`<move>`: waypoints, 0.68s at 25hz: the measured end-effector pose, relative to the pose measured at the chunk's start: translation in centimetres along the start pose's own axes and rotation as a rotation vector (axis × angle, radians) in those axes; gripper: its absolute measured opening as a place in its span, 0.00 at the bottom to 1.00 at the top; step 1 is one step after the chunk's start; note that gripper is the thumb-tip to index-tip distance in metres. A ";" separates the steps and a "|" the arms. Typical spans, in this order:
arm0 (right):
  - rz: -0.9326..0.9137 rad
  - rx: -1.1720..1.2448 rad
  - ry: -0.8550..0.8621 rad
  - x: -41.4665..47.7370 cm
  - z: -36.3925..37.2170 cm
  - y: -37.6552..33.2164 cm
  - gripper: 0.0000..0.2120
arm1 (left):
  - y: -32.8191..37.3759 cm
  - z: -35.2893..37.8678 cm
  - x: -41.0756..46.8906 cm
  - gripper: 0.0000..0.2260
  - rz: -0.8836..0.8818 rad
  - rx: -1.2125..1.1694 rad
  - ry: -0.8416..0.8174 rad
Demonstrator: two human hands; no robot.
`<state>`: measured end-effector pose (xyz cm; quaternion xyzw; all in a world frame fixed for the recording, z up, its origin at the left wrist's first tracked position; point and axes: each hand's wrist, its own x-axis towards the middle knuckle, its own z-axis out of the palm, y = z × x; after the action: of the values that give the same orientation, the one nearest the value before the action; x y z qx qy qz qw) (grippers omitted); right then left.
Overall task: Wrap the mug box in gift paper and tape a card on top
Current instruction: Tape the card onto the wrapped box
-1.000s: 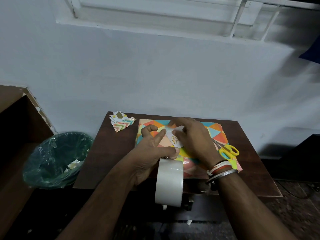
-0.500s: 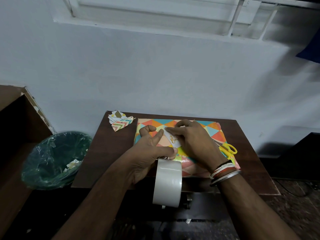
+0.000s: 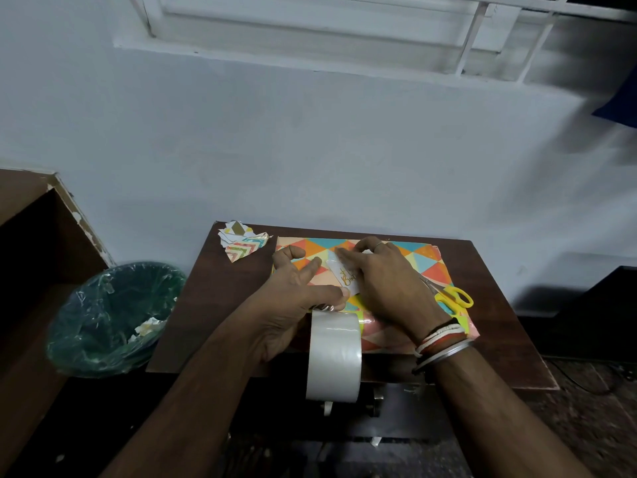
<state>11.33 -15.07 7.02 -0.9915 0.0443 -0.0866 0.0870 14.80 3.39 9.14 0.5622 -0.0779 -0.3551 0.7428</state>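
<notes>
We have the wrapped box (image 3: pixel 424 267) lying flat on the counter (image 3: pixel 220 305), and the card (image 3: pixel 346 278) sits on its top face, left of the middle. The card's long axis runs from the far side towards us, leaning a little to the right at its near end.

Our right hand (image 3: pixel 386 284) lies flat over the card's right side, fingers straight and pressed down, gripping nothing. It covers much of the card. Our left hand (image 3: pixel 296 301) comes in from the other side. Its forefinger (image 3: pixel 312 267) is stretched out with the tip at the card's far end, and its thumb (image 3: pixel 331 294) is stretched out to the near end. One more finger is curled above the paper.

The tape roll (image 3: pixel 334 357) hangs off this left hand just under the thumb, in the air before the counter's near edge. The fingers that carry it are hidden behind it. A crumpled bit of tape shows between thumb and roll, but we cannot tell how far any strip reaches onto the card.

So the roll lies on our side of the card, roughly in line with its long axis. We judge that any tape must run away from us, from the near end up over the card. The left hand is nearer the roll. The scissors (image 3: pixel 453 298) lie on the box just right of the right wrist, so that hand is nearer for the cut. Lifting it could let the card slip.
</notes>
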 end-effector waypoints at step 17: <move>0.084 0.468 0.189 -1.5 -1.7 0.3 0.25 | 1.0 -0.8 -0.7 0.31 0.134 -0.056 -0.007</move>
<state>9.58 -15.50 8.37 -0.9291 0.0722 -0.1830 0.3132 15.16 4.53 9.98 0.5337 -0.1079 -0.3087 0.7799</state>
